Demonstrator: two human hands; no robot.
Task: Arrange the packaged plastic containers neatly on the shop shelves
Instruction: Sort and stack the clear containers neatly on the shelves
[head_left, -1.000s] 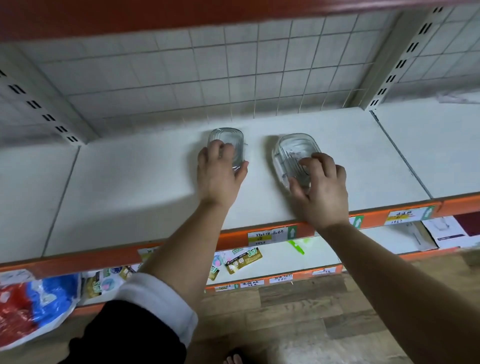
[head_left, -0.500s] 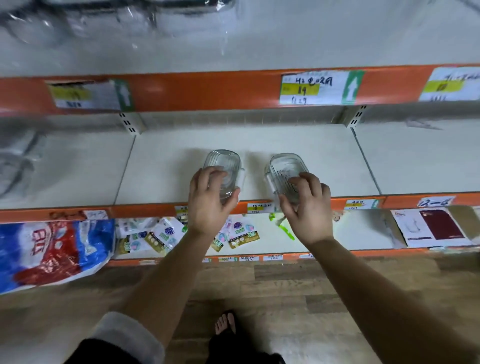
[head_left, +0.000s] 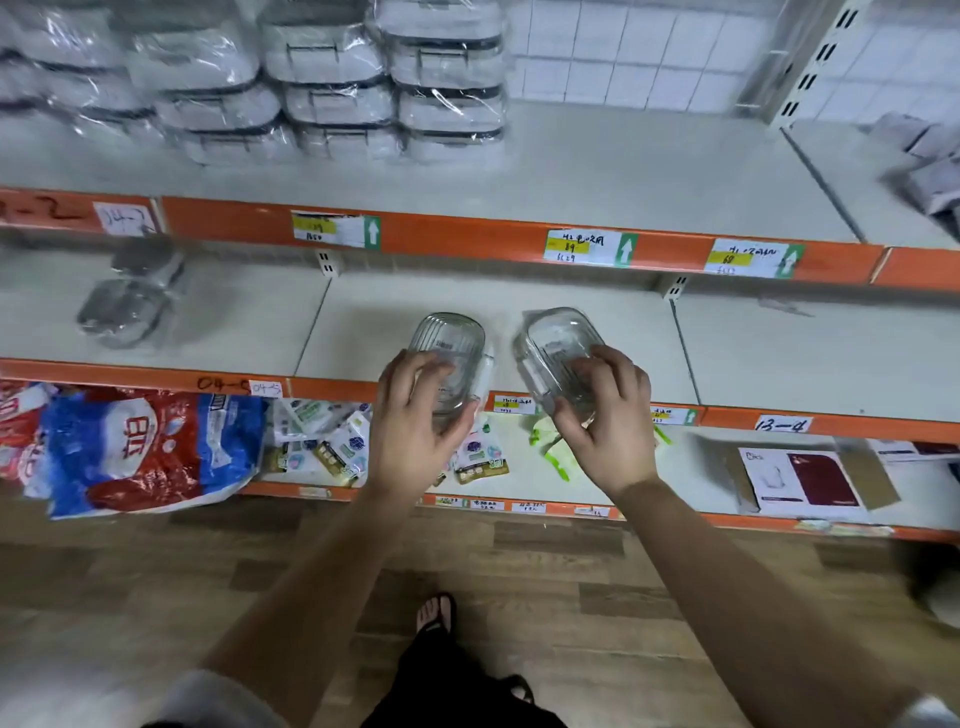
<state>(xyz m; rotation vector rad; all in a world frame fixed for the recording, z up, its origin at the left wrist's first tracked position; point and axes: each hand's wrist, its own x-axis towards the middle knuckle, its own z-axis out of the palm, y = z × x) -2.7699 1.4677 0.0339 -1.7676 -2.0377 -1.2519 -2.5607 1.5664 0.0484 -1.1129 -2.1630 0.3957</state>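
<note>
Clear containers (head_left: 449, 343) — left hand (head_left: 415, 436) grips one, right hand (head_left: 608, 431) another.

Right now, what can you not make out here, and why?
Head view: the near ends of the left container and right container, covered by the left hand and right hand gripping them.
Head view: writing on the price labels, too small and blurred.
Head view: the wrapped stacks, blurred and cut by the top edge.
Head view: grey things, cut by the right edge.
</note>
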